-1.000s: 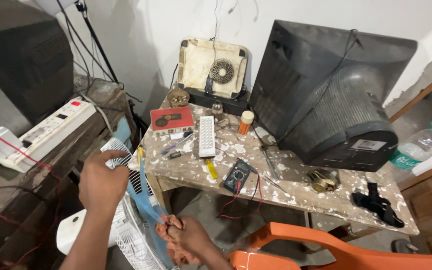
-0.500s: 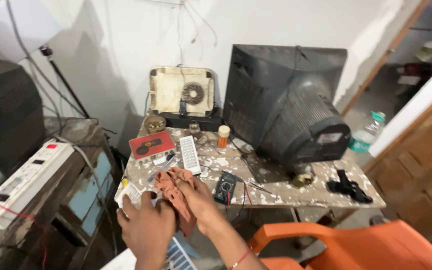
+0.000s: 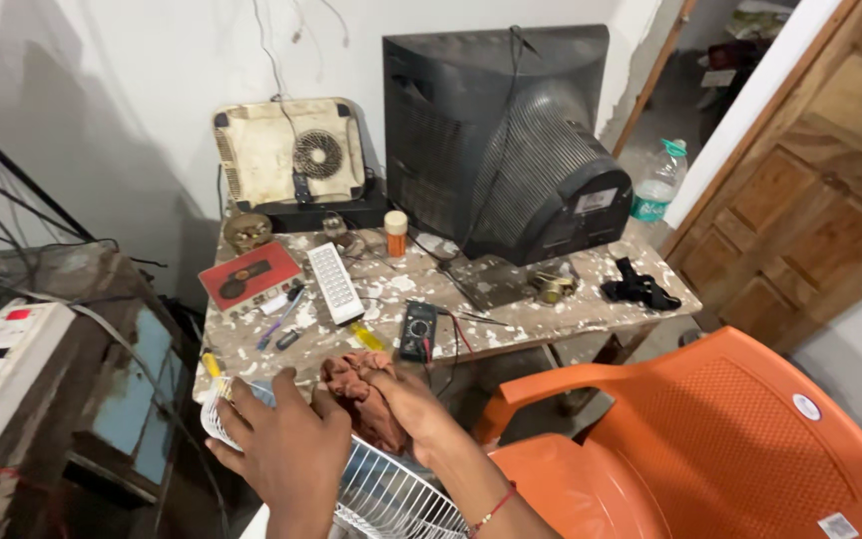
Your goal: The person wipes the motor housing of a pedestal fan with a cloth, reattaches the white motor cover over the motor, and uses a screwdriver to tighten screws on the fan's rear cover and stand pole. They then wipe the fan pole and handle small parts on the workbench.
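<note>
— What's the right hand (image 3: 406, 399) got?

— A reddish-brown rag (image 3: 363, 391), its fingers (image 3: 383, 377) clenched around it, pressed onto the white wire fan guard (image 3: 391, 494).

— And the left hand (image 3: 286, 449)?

— Its fingers (image 3: 251, 404) are closed over the guard's rim, just beside the rag.

— What's past them?

— The paint-spattered bench (image 3: 511, 309): a black multimeter (image 3: 418, 330) just beyond the rag, a white remote (image 3: 335, 282) farther off, then a black television (image 3: 506, 145). An orange plastic chair (image 3: 710, 439) stands to the right.

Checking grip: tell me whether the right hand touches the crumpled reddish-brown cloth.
Touching. The head view shows the right hand gripping the crumpled reddish-brown cloth, fingers wrapped over it.
</note>
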Demonstrator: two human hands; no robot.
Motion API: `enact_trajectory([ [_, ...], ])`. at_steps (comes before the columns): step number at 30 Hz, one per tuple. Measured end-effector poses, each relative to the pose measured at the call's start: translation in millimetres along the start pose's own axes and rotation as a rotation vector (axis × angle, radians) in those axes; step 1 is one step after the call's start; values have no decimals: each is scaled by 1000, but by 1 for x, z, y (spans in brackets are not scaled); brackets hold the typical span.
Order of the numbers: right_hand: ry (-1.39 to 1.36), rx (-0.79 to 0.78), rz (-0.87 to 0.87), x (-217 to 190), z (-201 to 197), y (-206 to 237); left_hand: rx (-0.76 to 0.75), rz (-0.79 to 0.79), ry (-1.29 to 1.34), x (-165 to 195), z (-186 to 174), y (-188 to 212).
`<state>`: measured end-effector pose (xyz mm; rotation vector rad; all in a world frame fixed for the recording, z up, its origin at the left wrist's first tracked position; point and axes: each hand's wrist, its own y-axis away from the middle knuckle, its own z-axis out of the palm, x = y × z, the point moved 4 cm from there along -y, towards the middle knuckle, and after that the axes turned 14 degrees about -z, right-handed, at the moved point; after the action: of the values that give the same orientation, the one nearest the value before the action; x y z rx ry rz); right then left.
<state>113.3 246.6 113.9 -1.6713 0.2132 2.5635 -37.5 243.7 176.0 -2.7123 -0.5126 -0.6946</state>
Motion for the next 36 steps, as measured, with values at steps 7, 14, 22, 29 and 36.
enact_trajectory([
  [7,-59,191,102,7,-80,-6,-119,61,-67,35,8,-20],
  [14,-77,418,71,31,-181,-85,-281,-64,-196,66,20,-70],
  [22,645,274,-544,-29,-217,-213,-436,-270,-243,66,42,-114],
  [29,1235,83,-704,-27,-187,-252,-494,-342,-332,52,62,-128],
  [36,1451,-187,-346,36,-145,-259,-620,-304,-428,56,79,-131],
])
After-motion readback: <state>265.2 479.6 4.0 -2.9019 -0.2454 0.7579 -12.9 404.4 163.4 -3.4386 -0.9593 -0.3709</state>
